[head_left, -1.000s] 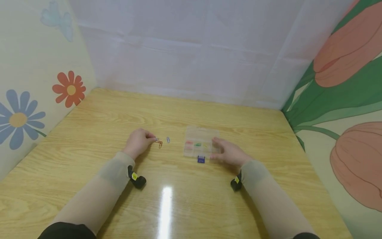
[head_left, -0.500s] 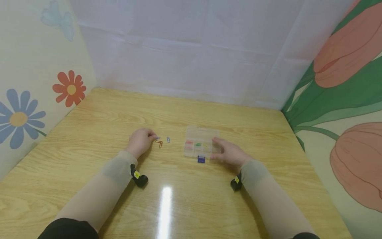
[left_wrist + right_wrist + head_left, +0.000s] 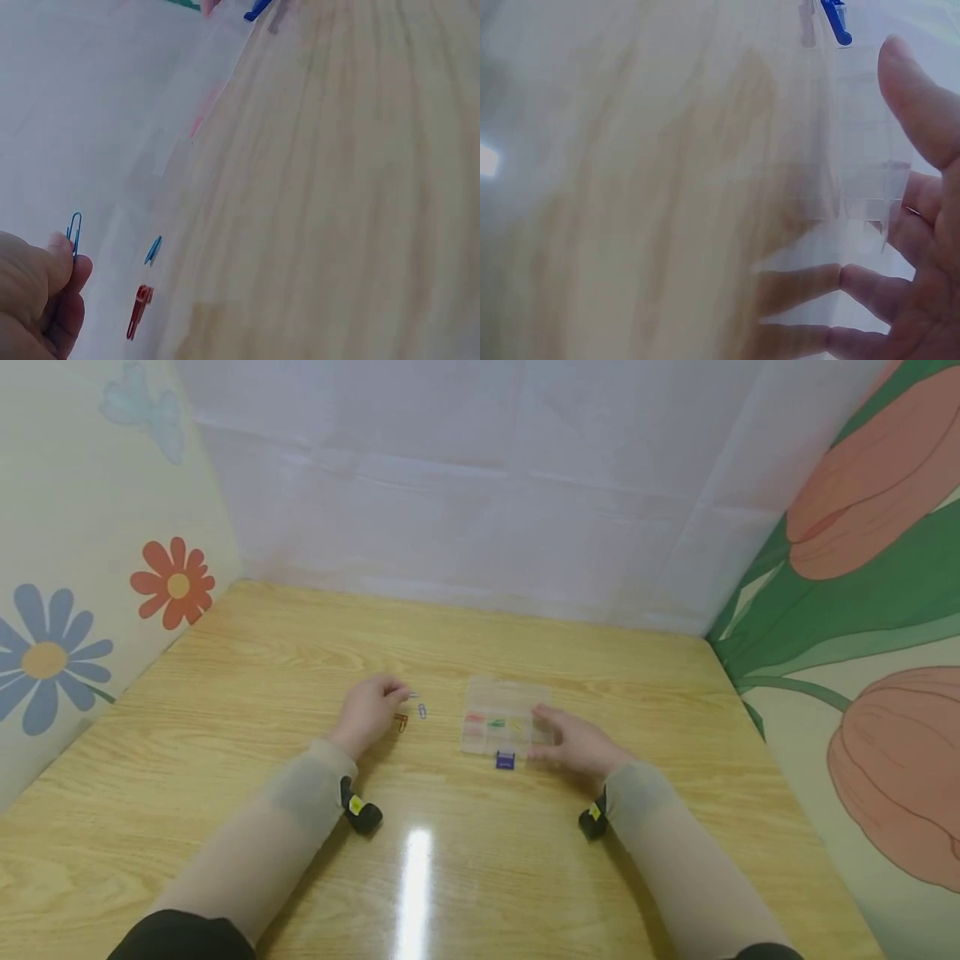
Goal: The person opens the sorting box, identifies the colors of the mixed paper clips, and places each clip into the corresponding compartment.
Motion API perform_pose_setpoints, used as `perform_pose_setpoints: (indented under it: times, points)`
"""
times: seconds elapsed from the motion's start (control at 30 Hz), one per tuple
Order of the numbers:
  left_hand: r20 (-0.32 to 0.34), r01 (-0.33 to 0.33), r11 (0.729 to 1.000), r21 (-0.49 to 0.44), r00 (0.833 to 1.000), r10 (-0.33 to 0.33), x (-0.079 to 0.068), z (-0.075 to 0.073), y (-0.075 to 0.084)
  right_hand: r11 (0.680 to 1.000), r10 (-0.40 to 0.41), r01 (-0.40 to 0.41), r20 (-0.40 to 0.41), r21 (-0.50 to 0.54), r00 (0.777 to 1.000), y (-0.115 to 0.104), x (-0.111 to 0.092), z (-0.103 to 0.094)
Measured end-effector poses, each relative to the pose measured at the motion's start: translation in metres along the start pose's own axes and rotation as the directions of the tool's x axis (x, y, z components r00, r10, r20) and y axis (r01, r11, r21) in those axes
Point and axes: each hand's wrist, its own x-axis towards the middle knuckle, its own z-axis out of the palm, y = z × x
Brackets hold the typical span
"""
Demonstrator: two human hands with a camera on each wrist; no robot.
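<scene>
Far L: white wall panel (image 3: 75, 510) w/ printed flowers, next to the wood-grain surface (image 3: 487, 868). L hand (image 3: 367, 710) has its grip pinched on a blue paperclip (image 3: 79, 231), wire loop sticking up past the fingertips. Red paperclips (image 3: 402, 723) lie on the surface just beside that hand, partly behind it in head view. Second blue paperclip (image 3: 422, 711) lies just R of them. Then the clear compartment box (image 3: 501, 696), blue clasp (image 3: 506, 762) at its near edge; small red, green & yellow items inside, prob. paperclips, too blurry to be sure. R hand (image 3: 581, 743): grip loose, thumb & fingers spread about the box's R end.
</scene>
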Motion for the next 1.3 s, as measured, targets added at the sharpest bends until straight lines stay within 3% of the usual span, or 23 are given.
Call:
perform_pose_setpoints:
  times: [0.3,0.63,0.87,1.07,1.3]
  points:
    - [0.027,-0.054,0.996,-0.073,0.998,0.056,-0.003,0.022,0.026,1.000,0.005,-0.005,-0.003,0.019,1.000,0.001,0.000,0.000]
    - [0.122,-0.088,0.993,-0.082,0.988,0.098,-0.008,0.055,0.051,1.000,0.005,-0.005,-0.002,0.022,1.000,0.000,-0.001,-0.001]
    - [0.162,-0.175,0.984,-0.018,0.971,0.176,-0.014,0.071,0.064,1.000,0.002,-0.002,-0.006,0.013,1.000,0.000,-0.002,-0.001]
    - [0.156,-0.309,0.946,0.096,0.944,0.292,-0.018,0.078,0.074,1.000,0.001,-0.001,-0.002,0.014,1.000,0.000,-0.002,-0.001]
    - [0.160,-0.344,0.929,0.140,0.933,0.321,-0.020,0.081,0.075,1.000,-0.010,0.010,-0.005,0.002,1.000,-0.001,-0.002,-0.001]
